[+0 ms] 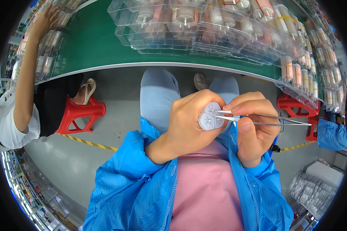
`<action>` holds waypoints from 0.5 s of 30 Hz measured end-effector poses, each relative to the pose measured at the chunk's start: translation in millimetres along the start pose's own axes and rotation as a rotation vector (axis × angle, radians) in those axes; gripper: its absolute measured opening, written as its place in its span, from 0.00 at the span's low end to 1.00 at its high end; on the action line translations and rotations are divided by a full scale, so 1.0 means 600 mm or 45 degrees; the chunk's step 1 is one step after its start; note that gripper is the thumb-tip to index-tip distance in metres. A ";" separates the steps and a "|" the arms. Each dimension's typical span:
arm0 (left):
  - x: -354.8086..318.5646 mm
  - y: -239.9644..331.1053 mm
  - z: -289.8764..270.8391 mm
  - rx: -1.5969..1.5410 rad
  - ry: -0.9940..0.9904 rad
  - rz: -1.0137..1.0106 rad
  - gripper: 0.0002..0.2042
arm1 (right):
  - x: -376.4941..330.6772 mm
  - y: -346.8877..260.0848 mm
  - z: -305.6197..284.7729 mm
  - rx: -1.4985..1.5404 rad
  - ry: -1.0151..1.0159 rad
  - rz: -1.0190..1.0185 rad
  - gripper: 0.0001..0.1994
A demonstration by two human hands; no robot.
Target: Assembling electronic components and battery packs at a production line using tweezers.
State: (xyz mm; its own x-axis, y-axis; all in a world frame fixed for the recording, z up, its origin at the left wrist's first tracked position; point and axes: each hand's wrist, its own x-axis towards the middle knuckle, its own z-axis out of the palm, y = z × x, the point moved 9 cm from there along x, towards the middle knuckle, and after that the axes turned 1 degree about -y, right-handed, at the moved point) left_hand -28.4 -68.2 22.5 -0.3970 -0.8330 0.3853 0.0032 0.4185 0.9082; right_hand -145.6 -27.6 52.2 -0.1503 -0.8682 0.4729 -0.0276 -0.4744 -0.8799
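My left hand [189,117] is closed round a white round part [208,121], whose end face shows recessed sections with small ribbed shapes in them. The rest of that part, if it is longer, lies hidden inside the fist. Metal tweezers [285,120] are pinched between the thumb and fingers of my right hand [256,125]. Their tips point left and reach over the face of the white part, slightly apart. Whether they grip anything small there I cannot make out. Both hands are above my lap, in front of the table edge.
Stacked clear plastic trays [196,38] with white and pink cylinders stand on the green table [92,46]. More trays [297,79] stand at its right end. A co-worker's arm [25,77] reaches over the table at left, near a red stool [81,113].
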 end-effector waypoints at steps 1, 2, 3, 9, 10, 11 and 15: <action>0.000 0.001 0.000 0.002 0.008 0.004 0.12 | 0.000 -0.001 0.001 -0.010 -0.002 -0.016 0.07; 0.000 0.001 0.000 0.004 0.015 0.008 0.12 | 0.000 0.000 0.000 -0.017 0.004 -0.008 0.07; 0.000 0.002 0.000 0.007 0.029 0.006 0.12 | 0.000 0.001 0.000 -0.024 0.009 -0.001 0.07; 0.001 0.010 0.001 0.036 0.058 0.044 0.12 | -0.001 0.004 0.001 -0.021 0.029 0.005 0.07; 0.001 0.011 0.001 0.048 0.057 0.048 0.12 | -0.001 0.004 0.001 -0.022 0.035 -0.001 0.07; 0.001 0.012 0.001 0.059 0.056 0.053 0.12 | -0.001 0.004 0.000 -0.026 0.036 -0.004 0.07; 0.001 0.014 0.000 0.048 0.068 0.074 0.12 | -0.001 0.003 0.001 -0.024 0.033 -0.009 0.07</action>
State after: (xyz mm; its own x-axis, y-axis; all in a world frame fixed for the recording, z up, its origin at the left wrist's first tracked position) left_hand -28.9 -65.1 30.4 -0.3478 -0.8247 0.4459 -0.0099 0.4788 0.8779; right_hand -145.1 -28.1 50.4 -0.1757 -0.8605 0.4782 -0.0477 -0.4778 -0.8772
